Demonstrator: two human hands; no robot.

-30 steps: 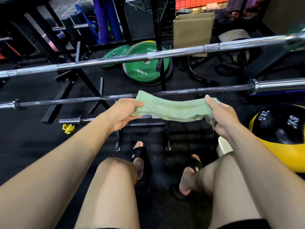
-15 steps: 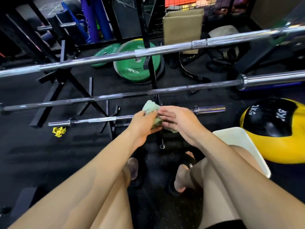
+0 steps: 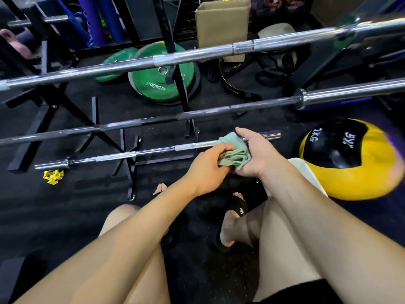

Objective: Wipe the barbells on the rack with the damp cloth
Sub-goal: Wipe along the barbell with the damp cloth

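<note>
left hand [image 3: 207, 166]: fingers curled into the near side of the cloth [image 3: 235, 156], gripping the bunched folds
right hand [image 3: 254, 154]: cupped round the far side of the cloth, thumb up over its top corner; the two hands meet on it, close together
cloth: pale green, wadded into a thick bundle between both palms, held just in front of the low bar [image 3: 135, 153] near that bar's right end; whether it touches the bar cannot be told
low bar: short chrome barbell, lowest of three, lying on the black rack [image 3: 131, 172] close to the floor; its right tip shows past the right hand
mid bar [image 3: 153, 120]: darker shaft, above and behind the low bar, chrome sleeve and collar at right
top bar [image 3: 175, 58]: bright chrome, highest, crossing the whole view on a slant
legs: bare knees below the forearms, feet in black slides [image 3: 237, 208] on dark rubber floor
ball [image 3: 350, 159]: yellow and black, marked 2KG, right of the right hand on the floor
seat [image 3: 306, 174]: pale edge showing under the right forearm, beside the ball
plates [image 3: 162, 82]: green, leaning behind the rack upright
clip [image 3: 53, 177]: small yellow piece on the floor under the low bar's left end
box [image 3: 222, 25]: tan, behind the top bar
</note>
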